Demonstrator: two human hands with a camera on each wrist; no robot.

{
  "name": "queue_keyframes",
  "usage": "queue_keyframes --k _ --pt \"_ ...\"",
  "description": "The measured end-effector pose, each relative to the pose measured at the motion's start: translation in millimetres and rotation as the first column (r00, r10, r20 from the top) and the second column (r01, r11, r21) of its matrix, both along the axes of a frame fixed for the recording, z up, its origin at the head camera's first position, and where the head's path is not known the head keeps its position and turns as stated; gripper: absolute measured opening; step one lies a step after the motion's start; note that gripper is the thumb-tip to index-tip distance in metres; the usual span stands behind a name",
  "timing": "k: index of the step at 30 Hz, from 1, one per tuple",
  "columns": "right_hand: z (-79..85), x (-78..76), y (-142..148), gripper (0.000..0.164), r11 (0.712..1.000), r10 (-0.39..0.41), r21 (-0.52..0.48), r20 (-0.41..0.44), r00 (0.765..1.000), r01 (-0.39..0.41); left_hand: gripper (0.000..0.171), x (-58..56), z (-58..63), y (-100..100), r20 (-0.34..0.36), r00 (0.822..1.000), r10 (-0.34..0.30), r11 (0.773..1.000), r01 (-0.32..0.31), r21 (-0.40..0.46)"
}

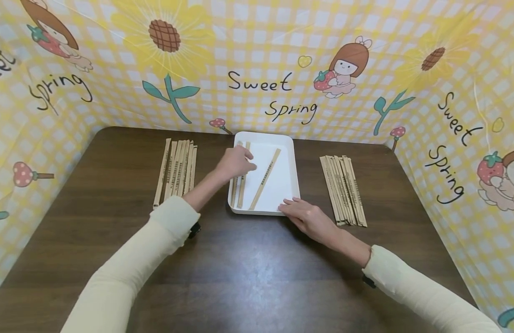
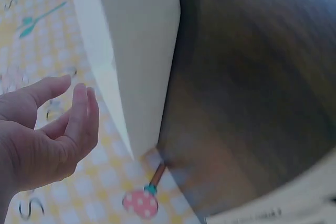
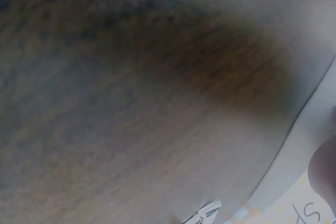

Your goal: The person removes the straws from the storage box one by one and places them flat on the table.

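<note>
A white rectangular tray (image 1: pixel 263 212) lies on the table with slim, printed, brown-paper-wrapped sticks in it. One wrapped stick (image 1: pixel 265 178) slants across its middle; others lie along its left side, partly covered by my left hand (image 1: pixel 236 162). That hand hovers over the tray's left part, its fingers loosely bent. In the left wrist view, nothing shows between thumb and fingers (image 2: pixel 79 111). My right hand (image 1: pixel 312 222) holds the tray's near right corner, fingertips over the rim. The right wrist view shows only a blurred part of a digit (image 3: pixel 324 174) by the tray wall (image 3: pixel 286 163).
A bundle of wrapped sticks (image 1: pixel 179 169) lies left of the tray, under the left forearm's reach. Another bundle (image 1: pixel 344 189) lies to the right, beyond the right hand. Patterned yellow cloth (image 1: pixel 257 55) walls the brown table (image 1: pixel 248 268) at the back and sides.
</note>
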State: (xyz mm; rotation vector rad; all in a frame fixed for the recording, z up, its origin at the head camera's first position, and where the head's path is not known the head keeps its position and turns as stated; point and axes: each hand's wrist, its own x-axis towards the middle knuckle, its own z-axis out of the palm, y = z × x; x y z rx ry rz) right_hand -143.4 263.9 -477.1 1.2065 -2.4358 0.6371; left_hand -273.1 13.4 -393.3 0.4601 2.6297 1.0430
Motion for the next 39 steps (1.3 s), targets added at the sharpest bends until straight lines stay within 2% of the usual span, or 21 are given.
queue_keyframes --k 6,7,10,14,19,23,26,28,32,35,39 --pt "-1.7 -1.0 0.5 0.037 1.000 0.002 -0.007 0.007 1.000 -0.002 0.040 5.5 -19.0 26.3 -0.039 0.997 -0.068 0.994 0.064 -0.083" --pt "-2.0 -1.2 0.5 0.037 1.000 0.004 -0.008 0.006 1.000 -0.004 0.036 6.8 -21.7 29.2 -0.055 0.996 -0.069 0.993 0.063 -0.098" --pt "-2.6 -1.4 0.1 0.038 1.000 0.008 -0.013 0.001 1.000 -0.008 0.010 10.5 -27.6 35.9 -0.082 0.995 -0.065 0.990 0.054 -0.130" --pt "-1.8 -0.8 -0.5 0.037 1.000 0.006 -0.012 0.001 1.000 -0.006 0.045 13.6 -34.8 40.2 -0.103 0.992 -0.073 0.986 0.057 -0.155" --pt "0.1 0.6 -0.5 0.036 1.000 0.001 -0.014 0.011 1.000 0.000 0.049 14.5 -43.2 43.1 -0.133 0.986 -0.102 0.983 0.079 -0.168" --pt "-0.2 0.3 1.0 0.036 1.000 -0.005 -0.019 0.012 1.000 0.005 0.050 12.7 -46.6 45.8 -0.142 0.985 -0.099 0.982 0.074 -0.175" --pt "-0.8 0.0 1.8 0.036 1.000 -0.008 -0.016 0.010 1.000 0.008 0.051 10.7 -46.3 45.7 -0.137 0.988 -0.067 0.988 0.047 -0.147" --pt "-1.3 -0.1 1.5 0.036 1.000 -0.007 -0.016 0.007 1.000 0.007 0.045 8.2 -44.9 43.7 -0.127 0.991 -0.044 0.992 0.028 -0.122" --pt "-1.3 -0.1 1.1 0.036 1.000 -0.007 -0.014 0.003 1.000 0.007 0.008 2.8 -34.6 35.5 -0.099 0.995 -0.012 0.999 0.008 -0.050" --pt "-1.0 0.0 0.6 0.036 1.000 -0.011 -0.007 0.002 1.000 0.011 0.032 -2.2 -24.1 24.0 -0.060 0.998 0.019 1.000 -0.020 -0.002" --pt "-0.9 0.2 0.4 0.036 1.000 -0.015 0.000 0.003 1.000 0.015 0.042 -11.9 -13.5 1.5 0.016 0.995 0.102 0.992 -0.103 0.073"
